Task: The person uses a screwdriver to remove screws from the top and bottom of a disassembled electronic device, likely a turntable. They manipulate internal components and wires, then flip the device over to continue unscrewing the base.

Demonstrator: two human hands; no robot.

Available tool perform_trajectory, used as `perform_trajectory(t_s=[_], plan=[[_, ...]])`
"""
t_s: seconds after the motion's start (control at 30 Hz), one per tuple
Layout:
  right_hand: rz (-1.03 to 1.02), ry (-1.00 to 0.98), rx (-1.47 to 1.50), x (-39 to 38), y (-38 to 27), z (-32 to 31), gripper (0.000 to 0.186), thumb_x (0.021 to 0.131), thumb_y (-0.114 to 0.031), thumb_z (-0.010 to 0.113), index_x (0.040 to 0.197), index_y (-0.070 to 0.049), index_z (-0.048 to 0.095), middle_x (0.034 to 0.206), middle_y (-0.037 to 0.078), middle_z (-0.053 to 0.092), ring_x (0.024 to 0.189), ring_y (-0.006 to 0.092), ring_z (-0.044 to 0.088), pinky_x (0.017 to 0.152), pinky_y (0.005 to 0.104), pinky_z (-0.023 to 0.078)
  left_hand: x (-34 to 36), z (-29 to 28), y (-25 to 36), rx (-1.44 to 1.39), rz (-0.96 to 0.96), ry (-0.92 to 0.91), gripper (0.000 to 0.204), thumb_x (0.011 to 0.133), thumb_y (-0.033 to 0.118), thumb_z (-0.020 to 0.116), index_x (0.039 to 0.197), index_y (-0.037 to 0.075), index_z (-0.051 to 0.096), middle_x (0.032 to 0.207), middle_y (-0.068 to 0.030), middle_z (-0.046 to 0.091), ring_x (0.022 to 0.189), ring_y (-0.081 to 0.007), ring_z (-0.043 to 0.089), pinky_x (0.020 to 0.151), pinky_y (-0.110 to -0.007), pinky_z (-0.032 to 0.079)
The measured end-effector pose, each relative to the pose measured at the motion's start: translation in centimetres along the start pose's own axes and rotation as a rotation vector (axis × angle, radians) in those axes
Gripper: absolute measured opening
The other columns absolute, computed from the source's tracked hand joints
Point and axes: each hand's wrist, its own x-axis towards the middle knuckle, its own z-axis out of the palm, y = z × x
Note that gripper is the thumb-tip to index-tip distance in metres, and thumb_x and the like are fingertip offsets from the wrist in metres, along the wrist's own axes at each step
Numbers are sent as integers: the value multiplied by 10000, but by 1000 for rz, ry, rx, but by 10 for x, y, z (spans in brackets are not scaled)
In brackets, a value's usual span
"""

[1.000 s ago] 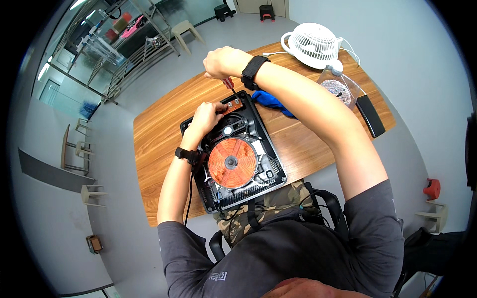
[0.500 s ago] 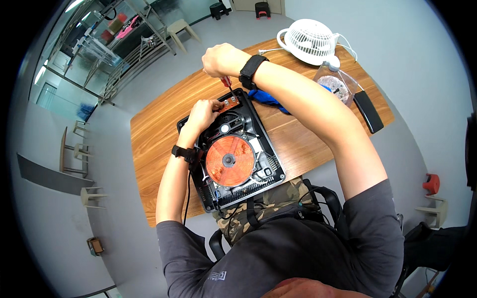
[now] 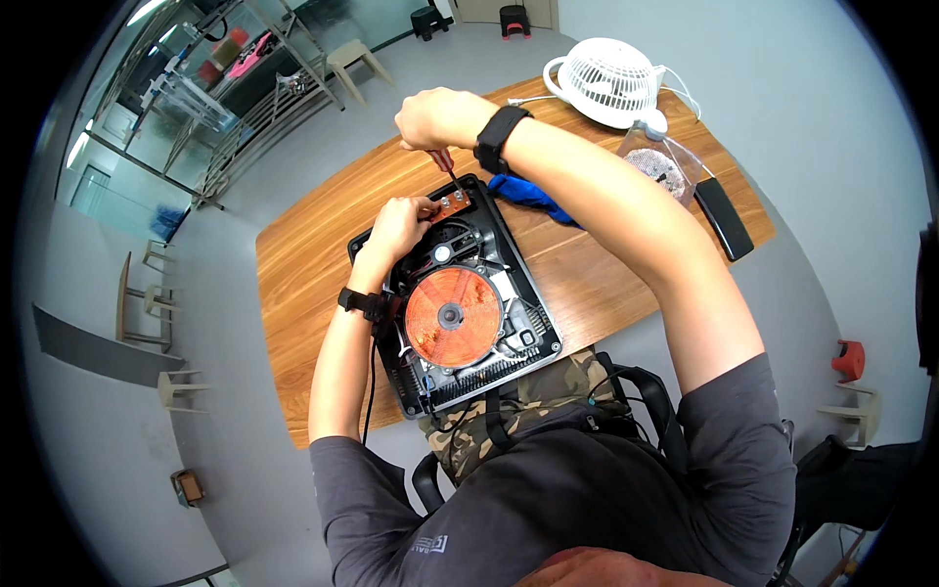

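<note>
An opened induction cooker (image 3: pixel 533 313) with a black housing lies on the wooden table, its round copper coil (image 3: pixel 453 318) and black fan (image 3: pixel 442 252) exposed. At its far end is a small orange-brown circuit board (image 3: pixel 451 205). My right hand (image 3: pixel 436 117) is closed round the red handle of a screwdriver (image 3: pixel 443 160), whose shaft points down at that board. My left hand (image 3: pixel 402 224) rests at the board's left end with fingertips pressed together there. What those fingers hold, if anything, is hidden.
A white fan (image 3: pixel 608 83) stands at the table's far right. Near it are a clear plastic piece (image 3: pixel 657 168), a black oblong case (image 3: pixel 725 219) and a blue cloth (image 3: pixel 528 194). A black cable (image 3: pixel 370 391) hangs near my left forearm. A metal rack (image 3: pixel 264 98) stands beyond the table.
My right hand and the screwdriver handle have shifted very slightly to the left. The left hand and the cooker stay practically in place.
</note>
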Motion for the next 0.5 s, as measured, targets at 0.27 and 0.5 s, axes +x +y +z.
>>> perform_trajectory(t_s=[0.27, 0.5], plan=[[52, 85, 31, -11, -11, -4, 381, 959, -346, 626, 1144, -23, 711, 940, 153, 761, 922, 346, 735, 846, 443, 584, -3, 4, -7, 12, 11, 50, 303, 795, -6, 677, 1084, 32, 760, 1011, -176, 752, 949, -335, 727, 881, -405, 573], [-66, -58, 2, -14, -6, -14, 408, 918, -280, 671, 1231, -20, 635, 899, 141, 756, 860, 330, 741, 772, 431, 595, -5, 3, -5, -2, 8, 39, 316, 800, -10, 681, 1108, 12, 746, 1048, -178, 749, 982, -328, 725, 901, -400, 572]])
